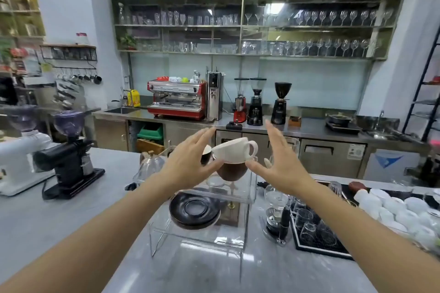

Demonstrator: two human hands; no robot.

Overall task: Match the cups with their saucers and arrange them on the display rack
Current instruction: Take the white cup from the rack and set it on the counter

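Note:
A clear acrylic display rack (pixel 204 238) stands on the grey counter in front of me. On its upper tier a white cup (pixel 234 150) with its handle to the right sits tilted on top of a brown cup (pixel 232 171). Another dark cup (pixel 206 153) peeks out behind my left hand. A stack of black saucers (pixel 194 209) lies on the lower tier at the left. My left hand (pixel 190 162) and my right hand (pixel 277 166) hover on either side of the white cup, fingers straight and spread, holding nothing.
Two coffee grinders, black (pixel 69 164) and white (pixel 21 162), stand at the left of the counter. A siphon brewer (pixel 276 207), a black tray of glass pitchers (pixel 314 228) and several white cups (pixel 392 209) lie to the right. A glass kettle (pixel 152 166) sits behind the rack.

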